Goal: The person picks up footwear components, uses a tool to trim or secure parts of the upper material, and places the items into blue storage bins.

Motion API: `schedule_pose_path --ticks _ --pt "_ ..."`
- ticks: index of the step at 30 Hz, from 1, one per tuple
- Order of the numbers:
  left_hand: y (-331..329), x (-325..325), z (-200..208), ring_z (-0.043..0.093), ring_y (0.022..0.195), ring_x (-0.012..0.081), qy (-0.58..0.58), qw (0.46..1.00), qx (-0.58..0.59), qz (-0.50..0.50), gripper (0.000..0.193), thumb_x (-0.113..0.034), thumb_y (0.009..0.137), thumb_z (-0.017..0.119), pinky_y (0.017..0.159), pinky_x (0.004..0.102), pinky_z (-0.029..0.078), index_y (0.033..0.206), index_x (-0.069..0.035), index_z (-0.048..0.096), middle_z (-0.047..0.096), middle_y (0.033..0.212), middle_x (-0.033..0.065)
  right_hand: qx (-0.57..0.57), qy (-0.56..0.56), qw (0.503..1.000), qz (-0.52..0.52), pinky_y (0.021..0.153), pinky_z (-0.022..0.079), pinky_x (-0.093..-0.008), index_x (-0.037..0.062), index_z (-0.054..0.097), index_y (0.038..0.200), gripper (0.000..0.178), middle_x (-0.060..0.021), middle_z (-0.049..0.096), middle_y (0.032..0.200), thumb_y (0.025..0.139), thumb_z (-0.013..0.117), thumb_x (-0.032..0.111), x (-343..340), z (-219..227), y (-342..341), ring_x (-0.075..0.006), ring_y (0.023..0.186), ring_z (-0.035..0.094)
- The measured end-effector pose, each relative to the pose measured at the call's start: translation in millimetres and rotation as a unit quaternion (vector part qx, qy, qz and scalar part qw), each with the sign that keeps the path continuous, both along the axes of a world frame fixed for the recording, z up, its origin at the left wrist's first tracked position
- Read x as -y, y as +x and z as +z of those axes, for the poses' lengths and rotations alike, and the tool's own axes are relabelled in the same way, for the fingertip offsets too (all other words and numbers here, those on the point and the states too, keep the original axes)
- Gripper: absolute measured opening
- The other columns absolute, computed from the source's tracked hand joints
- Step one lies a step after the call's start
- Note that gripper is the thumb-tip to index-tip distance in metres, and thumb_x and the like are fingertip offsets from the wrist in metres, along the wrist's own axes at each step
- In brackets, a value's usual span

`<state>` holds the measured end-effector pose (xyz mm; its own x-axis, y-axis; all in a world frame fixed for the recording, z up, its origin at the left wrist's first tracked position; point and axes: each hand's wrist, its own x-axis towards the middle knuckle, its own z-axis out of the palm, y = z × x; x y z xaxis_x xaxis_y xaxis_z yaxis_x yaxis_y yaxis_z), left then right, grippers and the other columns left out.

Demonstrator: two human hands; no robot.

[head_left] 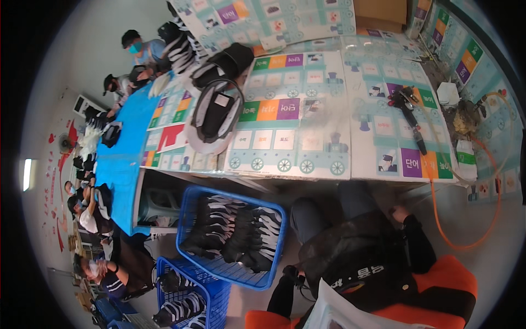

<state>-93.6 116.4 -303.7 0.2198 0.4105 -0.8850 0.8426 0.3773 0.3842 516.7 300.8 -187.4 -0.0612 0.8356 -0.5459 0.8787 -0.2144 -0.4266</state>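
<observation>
My right hand (400,213) is down beside my right thigh, below the table's front edge. Its fingers look curled; whatever may be in them is too small to make out. My left hand (293,272) hangs low on the other side, dark and partly hidden against my black apron (356,257), and its fingers cannot be told apart. To the left of it stands a blue basket (278,241) packed with black and white shoes (233,233). On the table, a black shoe with a pale sole (218,118) sits near the front left, and another black shoe (233,59) lies behind it.
A black hand tool (411,118) lies on the paper-covered table (323,129) at right, near an orange hose (472,247). A second blue basket (219,299) of shoes stands on the floor. Several people (148,55) work along a blue table (123,159) at left.
</observation>
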Motion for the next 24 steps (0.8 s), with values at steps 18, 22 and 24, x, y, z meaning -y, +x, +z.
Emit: schedule_pose_path --ticks 18,22,24 --pt "13 16 -25 0.074 0.083 0.0287 -0.065 0.996 0.05 -0.017 0.029 -0.024 0.088 0.069 0.068 0.0448 0.06 0.111 -0.007 0.072 0.074 0.093 0.0133 0.013 0.01 0.997 0.078 0.096 0.053 -0.0489 0.0048 0.069 0.126 0.037 -0.0247 0.07 0.123 0.098 0.061 0.027 -17 -2 -100 -0.0396 0.111 0.068" --pt "13 44 -34 0.074 0.081 0.0276 -0.089 0.991 0.093 0.038 0.027 -0.021 0.088 0.069 0.067 0.0438 0.06 0.111 -0.007 0.071 0.074 0.09 0.0127 0.006 0.008 0.991 0.132 0.097 0.052 -0.0489 0.0046 0.069 0.128 0.038 -0.0247 0.07 0.124 0.099 0.06 0.028 -41 -21 -114 -0.0398 0.113 0.067" --pt "23 54 -38 0.074 0.08 0.0271 -0.094 0.986 0.125 0.055 0.026 -0.02 0.088 0.069 0.066 0.0433 0.06 0.11 -0.006 0.071 0.074 0.089 0.0124 0.006 -0.004 0.988 0.153 0.098 0.052 -0.0489 0.0045 0.068 0.128 0.038 -0.0247 0.069 0.125 0.099 0.06 0.028 -48 -27 -119 -0.0398 0.114 0.067"
